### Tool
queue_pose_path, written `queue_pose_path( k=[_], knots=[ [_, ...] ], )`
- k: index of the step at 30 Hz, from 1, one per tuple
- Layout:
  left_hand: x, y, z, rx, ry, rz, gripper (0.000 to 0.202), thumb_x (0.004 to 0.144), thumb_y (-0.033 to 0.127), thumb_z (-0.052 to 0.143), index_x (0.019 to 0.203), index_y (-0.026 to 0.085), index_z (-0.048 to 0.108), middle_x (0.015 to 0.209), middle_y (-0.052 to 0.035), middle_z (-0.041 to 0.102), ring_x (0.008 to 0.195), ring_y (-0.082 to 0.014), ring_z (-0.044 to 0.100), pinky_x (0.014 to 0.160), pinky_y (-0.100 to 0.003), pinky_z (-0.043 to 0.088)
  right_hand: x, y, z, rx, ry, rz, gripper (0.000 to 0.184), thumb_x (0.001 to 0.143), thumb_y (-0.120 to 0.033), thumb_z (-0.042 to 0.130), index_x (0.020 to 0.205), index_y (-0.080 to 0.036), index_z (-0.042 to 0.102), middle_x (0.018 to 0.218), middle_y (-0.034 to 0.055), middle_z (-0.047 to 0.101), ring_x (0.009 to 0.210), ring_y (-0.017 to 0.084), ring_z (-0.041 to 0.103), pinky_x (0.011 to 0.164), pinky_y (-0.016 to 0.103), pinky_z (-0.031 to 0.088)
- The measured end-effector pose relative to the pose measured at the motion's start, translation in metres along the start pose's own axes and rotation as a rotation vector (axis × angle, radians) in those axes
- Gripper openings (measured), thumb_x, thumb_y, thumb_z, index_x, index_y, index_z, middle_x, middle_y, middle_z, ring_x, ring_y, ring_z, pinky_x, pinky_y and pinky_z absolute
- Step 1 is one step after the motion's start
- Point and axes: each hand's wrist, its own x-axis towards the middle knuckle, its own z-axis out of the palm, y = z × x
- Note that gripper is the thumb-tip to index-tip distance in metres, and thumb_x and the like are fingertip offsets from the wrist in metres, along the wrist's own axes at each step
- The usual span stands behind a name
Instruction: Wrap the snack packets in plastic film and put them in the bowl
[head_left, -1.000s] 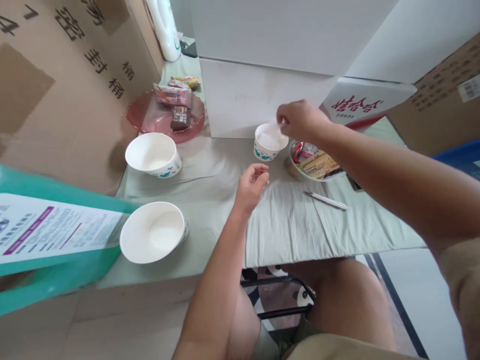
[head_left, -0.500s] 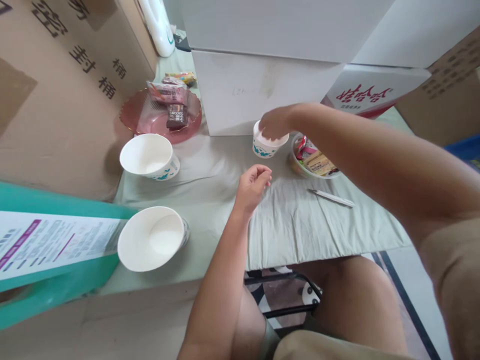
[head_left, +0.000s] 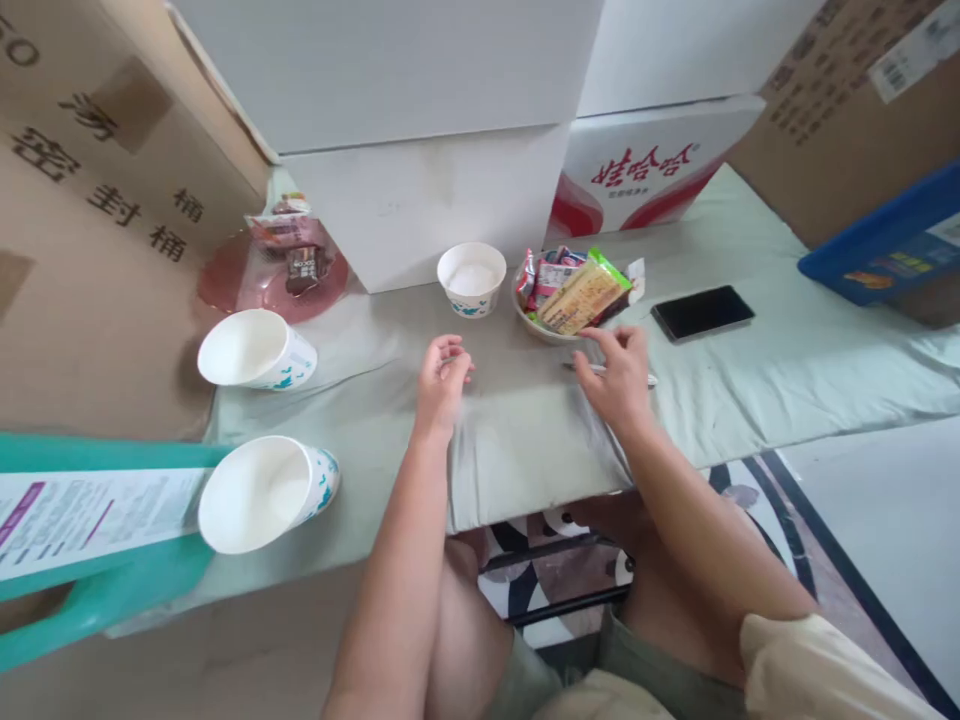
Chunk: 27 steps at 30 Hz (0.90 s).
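My left hand (head_left: 442,378) hovers over the cloth in front of a small paper bowl (head_left: 472,298), its fingers loosely curled and nothing seen in them. That bowl is white with a teal pattern and stands upright. My right hand (head_left: 619,372) is open, thumb and fingers apart, just in front of a round bowl (head_left: 544,332) heaped with wrapped snacks. A pale yellow snack packet (head_left: 576,298) with a green end lies on top of the heap. Partly hidden beneath my right hand is a slim white pen-like tool (head_left: 651,381).
To the left lie two larger paper bowls (head_left: 289,360) (head_left: 324,487), and a pink dish (head_left: 334,285) with packets. A phone (head_left: 703,313) lies at right, near a blue box (head_left: 889,250). White boxes (head_left: 420,210) stand behind; a green container (head_left: 169,575) is at front left.
My right hand has come out of the small paper bowl and moved right and nearer, to the snack bowl's front. The view has turned right, bringing the phone into sight.
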Motion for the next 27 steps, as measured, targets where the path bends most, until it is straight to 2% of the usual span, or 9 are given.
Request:
queue_pose_path(
  k=[5,8,11,13,15,17,19,23,27],
  knots=[
    [0.011,-0.007,-0.008,0.181,0.105,0.087,0.040,0.074,0.034,0.068,0.111,0.026,0.058,0.124,-0.0077,0.061,0.106,-0.0208,0.067,0.087,-0.033,0.056,0.017,0.011,0.005,0.011,-0.076,0.098,0.032,0.081,-0.035,0.071,0.109,-0.021,0.072,0.142,0.0189,0.043,0.122,0.034,0.055,0.107,0.054,0.046],
    [0.029,0.000,-0.004,0.332,0.148,0.164,0.045,0.076,0.028,0.067,0.119,0.026,0.055,0.137,-0.0101,0.056,0.124,-0.0258,0.062,0.098,-0.038,0.054,0.027,0.017,0.004,0.067,-0.127,0.112,0.021,0.082,-0.034,0.071,0.099,-0.021,0.072,0.141,0.0185,0.049,0.123,0.034,0.057,0.105,0.052,0.048],
    [0.058,0.016,0.009,0.561,0.137,0.266,0.061,0.072,0.024,0.073,0.130,0.027,0.054,0.146,-0.0125,0.049,0.138,-0.0297,0.049,0.097,-0.037,0.054,0.032,0.021,0.006,0.140,-0.113,0.104,0.009,0.083,-0.029,0.068,0.088,-0.021,0.069,0.131,0.0164,0.058,0.119,0.031,0.060,0.103,0.048,0.050],
    [0.077,0.027,0.018,0.698,0.111,0.294,0.060,0.072,0.023,0.076,0.128,0.025,0.057,0.138,-0.0131,0.053,0.133,-0.0287,0.051,0.097,-0.036,0.053,0.033,0.022,0.005,0.184,-0.078,0.114,0.007,0.083,-0.028,0.067,0.085,-0.022,0.067,0.130,0.0159,0.059,0.115,0.030,0.062,0.100,0.046,0.051],
    [0.090,0.035,0.027,0.789,0.080,0.280,0.040,0.075,0.025,0.074,0.114,0.020,0.065,0.121,-0.0117,0.060,0.120,-0.0266,0.057,0.096,-0.036,0.053,0.033,0.023,0.000,0.225,-0.036,0.115,0.007,0.083,-0.028,0.066,0.084,-0.022,0.067,0.129,0.0158,0.060,0.113,0.029,0.063,0.098,0.046,0.052],
    [0.095,0.040,0.035,0.820,0.062,0.270,0.021,0.077,0.028,0.071,0.094,0.017,0.068,0.105,-0.0090,0.060,0.107,-0.0244,0.062,0.094,-0.036,0.053,0.034,0.025,-0.013,0.261,0.018,0.094,0.008,0.082,-0.029,0.065,0.082,-0.021,0.067,0.126,0.0155,0.061,0.112,0.029,0.063,0.097,0.046,0.053],
    [0.093,0.044,0.046,0.781,0.054,0.305,0.016,0.077,0.031,0.071,0.084,0.016,0.067,0.098,-0.0070,0.058,0.102,-0.0230,0.063,0.090,-0.034,0.054,0.035,0.031,-0.033,0.282,0.083,0.064,0.008,0.083,-0.029,0.066,0.081,-0.022,0.068,0.122,0.0143,0.062,0.110,0.028,0.064,0.095,0.045,0.055],
    [0.085,0.058,0.096,0.654,-0.094,0.413,0.024,0.077,0.040,0.069,0.086,0.017,0.069,0.103,-0.0061,0.058,0.097,-0.0207,0.063,0.082,-0.031,0.055,0.038,0.063,-0.096,0.274,0.190,0.086,0.012,0.082,-0.034,0.069,0.081,-0.022,0.069,0.108,0.0101,0.061,0.098,0.025,0.066,0.088,0.046,0.060],
    [0.085,0.078,0.203,0.706,-0.302,0.536,0.023,0.076,0.038,0.072,0.087,0.018,0.071,0.103,-0.0054,0.065,0.088,-0.0178,0.063,0.085,-0.031,0.051,0.041,0.120,-0.160,0.194,0.298,0.166,0.017,0.078,-0.038,0.076,0.080,-0.021,0.071,0.101,0.0074,0.059,0.085,0.021,0.066,0.078,0.045,0.064]
  ],
)
